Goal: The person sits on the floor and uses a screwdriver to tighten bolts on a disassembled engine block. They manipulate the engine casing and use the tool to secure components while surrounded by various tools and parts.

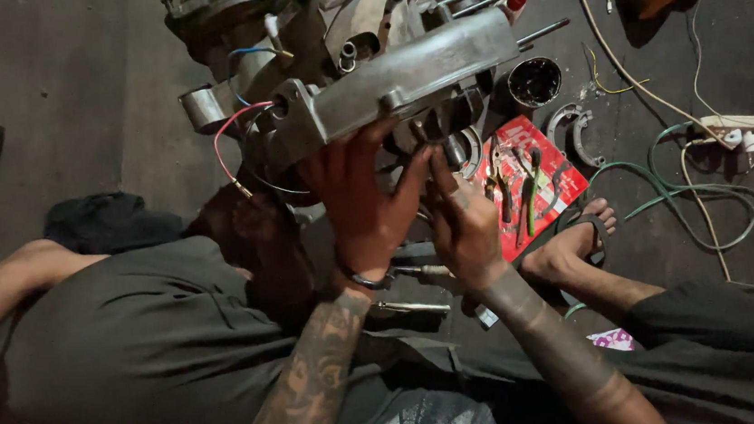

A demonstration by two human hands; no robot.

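From the head camera, the person sits on the floor [67,103] with an engine [383,75] in front of them. The left hand [362,200] is spread wide and pressed up under the engine's grey case, fingers curled round its lower edge. I think it is held that way to keep the heavy case steady. The right hand [462,223] is just beside the left hand's grip, fingers pinched together and reaching up into the dark parts under the case. It may hold a small part there, but I cannot tell.

Right of the right hand's grip lies a red mat [547,179] with pliers [530,189] on it, close enough to reach. Beyond the mat are a black cup [535,82] and green wires [712,201]. A foot in a sandal [583,230] rests next to the mat.

The room is dim. The top of the engine is cut off, and the spot where the fingers work is too dark to see.
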